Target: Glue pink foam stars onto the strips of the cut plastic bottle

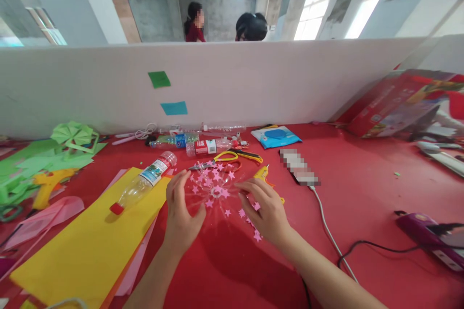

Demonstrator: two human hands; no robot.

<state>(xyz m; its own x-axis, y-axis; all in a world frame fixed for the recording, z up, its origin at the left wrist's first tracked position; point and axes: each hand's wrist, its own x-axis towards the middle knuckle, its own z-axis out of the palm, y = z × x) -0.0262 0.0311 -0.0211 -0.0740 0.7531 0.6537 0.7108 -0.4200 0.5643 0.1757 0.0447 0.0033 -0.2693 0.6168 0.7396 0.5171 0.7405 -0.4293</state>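
Between my two hands stands a clear plastic piece cut into thin strips [216, 192], with pink paper stars on it. My left hand [184, 210] is at its left side, thumb and fingers apart, holding nothing. On the other side my right hand [266, 207] is spread over the table near several loose pink stars [257, 235]; nothing shows in its fingers. Whether either hand touches the strips I cannot tell. Just behind lie scissors with yellow handles [226, 156], and a yellow glue gun [261, 172] lies beyond my right hand.
Yellow paper [90, 241] lies at left with a plastic bottle [145, 181] on it. Green paper pieces [32, 159] and another yellow glue gun [50, 186] are further left. Behind are more bottles [206, 147] and a wipes pack [277, 136]. A cabled phone [297, 166] and power strip [431, 239] lie right.
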